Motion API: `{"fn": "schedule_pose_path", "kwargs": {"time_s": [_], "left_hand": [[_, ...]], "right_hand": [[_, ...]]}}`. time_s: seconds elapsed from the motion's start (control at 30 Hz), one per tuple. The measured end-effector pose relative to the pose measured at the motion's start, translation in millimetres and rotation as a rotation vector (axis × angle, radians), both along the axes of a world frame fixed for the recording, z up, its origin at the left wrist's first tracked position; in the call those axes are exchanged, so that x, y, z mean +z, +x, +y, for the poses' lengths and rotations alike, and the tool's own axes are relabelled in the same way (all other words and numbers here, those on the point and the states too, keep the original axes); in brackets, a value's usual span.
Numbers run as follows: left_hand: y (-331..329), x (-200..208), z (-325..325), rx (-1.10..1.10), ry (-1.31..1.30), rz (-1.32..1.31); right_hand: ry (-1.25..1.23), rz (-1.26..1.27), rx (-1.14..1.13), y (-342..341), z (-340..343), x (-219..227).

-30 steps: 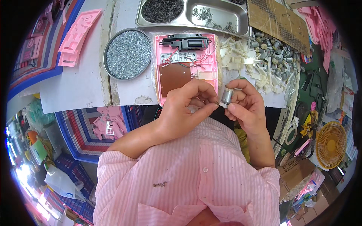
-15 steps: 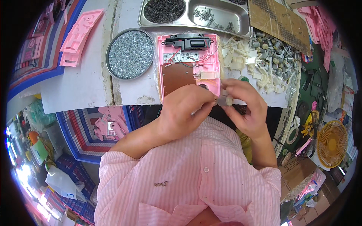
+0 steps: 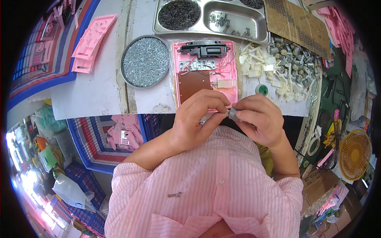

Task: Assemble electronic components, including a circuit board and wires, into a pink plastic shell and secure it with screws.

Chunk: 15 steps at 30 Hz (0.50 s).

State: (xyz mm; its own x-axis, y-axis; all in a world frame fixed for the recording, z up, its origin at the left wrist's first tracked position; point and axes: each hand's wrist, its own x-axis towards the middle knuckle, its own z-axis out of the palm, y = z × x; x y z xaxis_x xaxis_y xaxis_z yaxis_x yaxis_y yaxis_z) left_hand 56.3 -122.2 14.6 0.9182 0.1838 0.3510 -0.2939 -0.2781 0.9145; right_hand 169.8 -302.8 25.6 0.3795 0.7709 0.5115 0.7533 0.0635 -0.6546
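Between the thumb and fingers of my right hand (image 3: 260, 119) is a small grey cylindrical part (image 3: 233, 115), just off the table's front edge. My left hand (image 3: 199, 115) is pinched against its left side; what those fingertips grip is too small to tell. A silvery bit also shows by the left palm. Just beyond both hands lies an open pink plastic housing (image 3: 233, 65). Inside it are a brown board (image 3: 194, 85), a black mechanism (image 3: 204, 50), thin wires and a cream plastic piece (image 3: 227, 83) with a spring. My fingers hide its near edge.
A round dish of small screws (image 3: 145, 61) stands left of the housing. Behind is a metal tray (image 3: 238, 22) with springs. To the right are cream plastic pieces (image 3: 258, 67), grey cylinders (image 3: 295, 63) and a green tape roll (image 3: 262, 89). A blue-rimmed basket (image 3: 89, 162) sits below the table's left side.
The whole view has shifted slightly right and down. My right fingers have closed further over the grey cylinder, and the green tape roll has come into fuller view.
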Motion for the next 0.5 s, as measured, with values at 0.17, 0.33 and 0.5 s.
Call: {"fn": "schedule_pose_path", "kwargs": {"time_s": [0.17,0.33,0.5], "left_hand": [[0,-3,-1,0.007,-0.054,0.06],[43,-1,27,0.237,0.307,0.032],[71,-5,22,0.274,0.943,0.113]], "right_hand": [[-0.001,-0.07,0.005,4,0,0],[0.016,-0.068,-0.134,25,-7,-6],[0.075,-0.071,-0.191,37,-9,-6]]}}
